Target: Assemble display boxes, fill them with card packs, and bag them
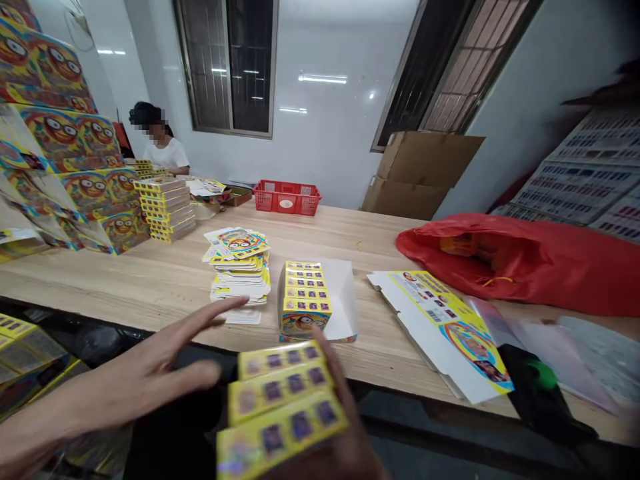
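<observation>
Boxes of yellow printed card (283, 407) are riding in a stack on the right hand (353, 447), its fingers (323, 353) clenching them together so the stack is not slipping, just off the desk edge; the left hand (150, 373) is hovering beside them, fingers released and spread; a matching stack (305, 300) is standing on the desk (165, 287)

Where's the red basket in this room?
In the head camera's view, the red plastic basket sits at the far edge of the wooden table, right of the seated person and left of the cardboard boxes.
</observation>
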Motion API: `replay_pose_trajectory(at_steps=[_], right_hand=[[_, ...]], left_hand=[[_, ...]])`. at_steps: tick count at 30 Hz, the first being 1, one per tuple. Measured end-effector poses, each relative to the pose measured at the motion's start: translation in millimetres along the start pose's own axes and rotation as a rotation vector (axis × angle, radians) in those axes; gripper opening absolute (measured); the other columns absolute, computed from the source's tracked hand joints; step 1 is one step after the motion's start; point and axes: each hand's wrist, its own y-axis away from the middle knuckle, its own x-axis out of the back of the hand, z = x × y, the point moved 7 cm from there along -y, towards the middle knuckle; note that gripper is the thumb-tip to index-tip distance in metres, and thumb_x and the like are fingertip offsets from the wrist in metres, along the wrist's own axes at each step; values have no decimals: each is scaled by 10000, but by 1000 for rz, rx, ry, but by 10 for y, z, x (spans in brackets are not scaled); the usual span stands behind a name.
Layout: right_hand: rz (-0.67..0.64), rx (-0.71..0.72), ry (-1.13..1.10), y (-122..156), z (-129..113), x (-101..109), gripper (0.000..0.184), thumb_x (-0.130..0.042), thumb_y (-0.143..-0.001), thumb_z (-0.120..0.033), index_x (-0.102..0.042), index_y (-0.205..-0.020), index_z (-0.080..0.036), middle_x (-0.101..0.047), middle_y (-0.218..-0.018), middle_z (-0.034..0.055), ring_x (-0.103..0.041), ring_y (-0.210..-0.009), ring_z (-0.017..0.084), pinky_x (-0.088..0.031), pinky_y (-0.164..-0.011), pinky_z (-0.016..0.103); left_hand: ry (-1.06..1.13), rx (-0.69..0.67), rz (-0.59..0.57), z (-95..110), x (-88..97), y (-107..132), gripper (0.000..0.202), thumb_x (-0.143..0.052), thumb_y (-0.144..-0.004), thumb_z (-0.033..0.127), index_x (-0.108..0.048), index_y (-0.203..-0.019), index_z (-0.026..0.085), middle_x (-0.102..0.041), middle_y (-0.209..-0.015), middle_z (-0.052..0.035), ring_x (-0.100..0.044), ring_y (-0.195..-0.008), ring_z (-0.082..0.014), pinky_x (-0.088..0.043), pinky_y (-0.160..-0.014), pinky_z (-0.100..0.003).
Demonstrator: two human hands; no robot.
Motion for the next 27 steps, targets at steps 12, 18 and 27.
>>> replay_pose_trajectory(at_steps=[12, 18, 27], right_hand=[[972, 549, 93, 619, -1044, 2085, 690, -750, -628, -303, -600, -1301, -297, -718, -1174, 51, -720, -952, 260, -632, -666, 357], [839, 530, -10, -123, -1073, 2293, 681, -734, -604, -307, -592, -1268, -259, -698, -1203, 55, -678, -1082, 287, -586, -888, 461], [564, 498, -39, -1149, -1055, 2428, 765, -760, -619, -357, -525, -1339, -253, -661, -1258, 78, -641, -1134, 269, -523, -974, 469]], left_hand=[[20, -159, -93, 344, -1594, -1227, 647, -641, -858, 562, -545, -1357, 161, -580, -1393, -192, -463, -1369, -395, -349, -1136, -599], [-73, -196, -86, 266, -1644, -1179, 539, -616, -912, 464, -543, -1363, 177, -575, -1400, -173, -472, -1362, -364, -385, -1114, -589], [-13, -255, -39, 265, -1602, -1265, 492, -619, -899, 501, -581, -1265, 174, -605, -1289, -173, -540, -1244, -336, -489, -1027, -544]])
